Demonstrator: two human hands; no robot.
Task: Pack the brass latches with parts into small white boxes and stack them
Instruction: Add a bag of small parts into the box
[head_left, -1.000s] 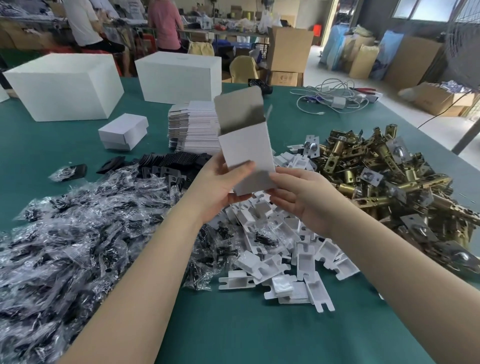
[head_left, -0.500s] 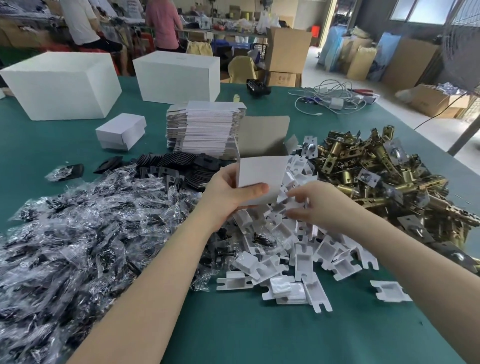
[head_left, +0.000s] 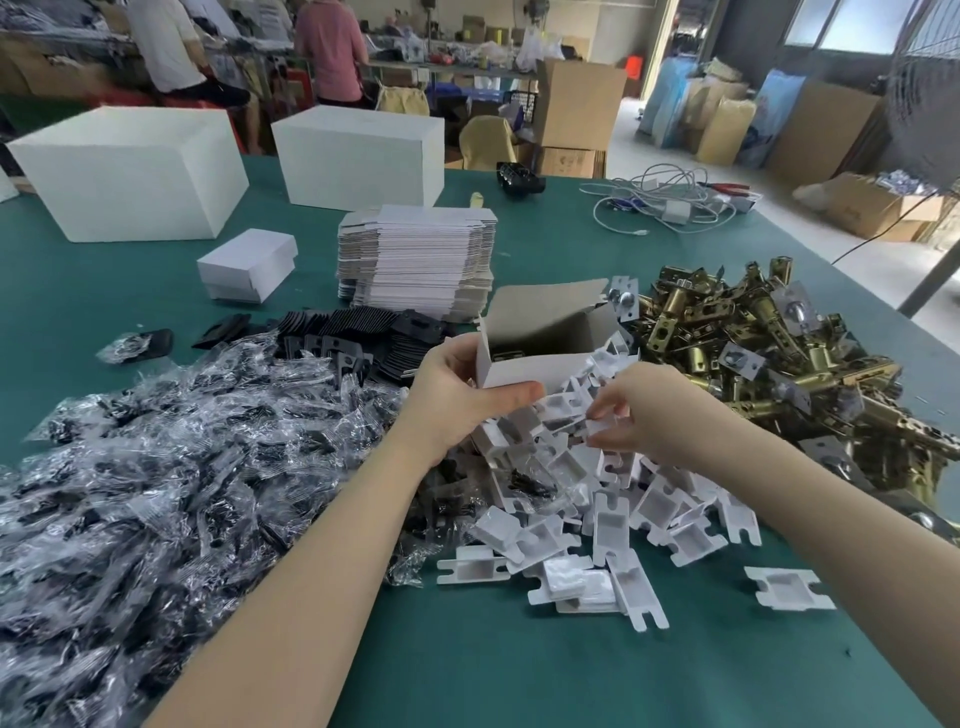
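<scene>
Left hand: my left hand (head_left: 457, 395) grips the small white box (head_left: 540, 345) by its near-left corner, thumb curled over the front wall, flap tipped open toward the far side.
Right hand: my right hand (head_left: 649, 415) pinches one piece from the white plastic inserts (head_left: 597, 499), fingers (head_left: 602, 413) curled on its edge just right of the box.
Box contents: something brassy shows inside; I cannot tell what.
Brass latches: the brass latches (head_left: 779, 358) lie heaped at the right, near the box.
Step in hand: I judge it is loading an insert; I would keep the mouth facing my right hand, hold the box steady, and slide the piece in flat so it does not snag the flap.
Other parts: bagged screws (head_left: 156, 467) at near left, black plates (head_left: 353, 338) behind them.
Tabletop: green tabletop (head_left: 519, 675), a stack of flat cartons (head_left: 415, 260) and one closed box (head_left: 247, 265) further off.
Room: a workshop, with people at a far bench and cardboard cartons.
</scene>
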